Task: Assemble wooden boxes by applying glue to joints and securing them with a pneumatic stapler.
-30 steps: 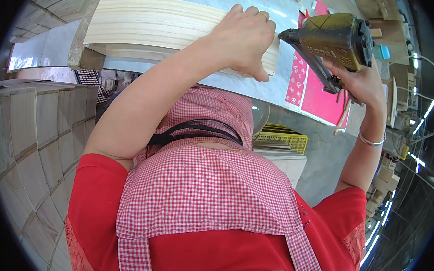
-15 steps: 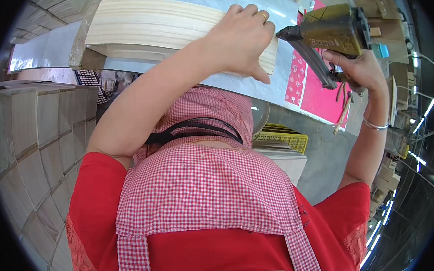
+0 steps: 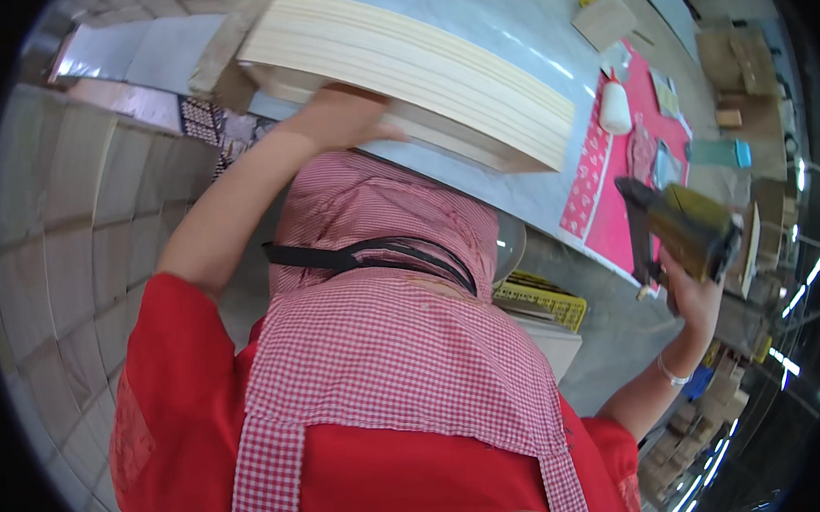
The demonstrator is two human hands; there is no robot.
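A pale wooden box (image 3: 419, 65) lies on the worktable, its open side toward me. At that opening is my left hand (image 3: 343, 119); its fingers go in behind the top board and are hidden, while the thumb sticks out below. Whether they grip the wood I cannot tell. Off to the right, my right hand (image 3: 695, 295) is closed around the handle of a nail gun (image 3: 691, 227), dark with a yellowish body and somewhat blurred. The tool is held away from the box, above the table's right front edge.
A pink patterned sheet (image 3: 625, 203) bears a white bottle (image 3: 614, 108). Beyond it lies a small wooden block (image 3: 603, 19). Stacked wooden boxes (image 3: 66, 246) stand at my left. A yellow crate (image 3: 547, 303) is below the table (image 3: 528, 27).
My left hand has left the box's top right end and moved left to its open side. The nail gun has swung down toward me. The view has shifted, with the box turned somewhat.
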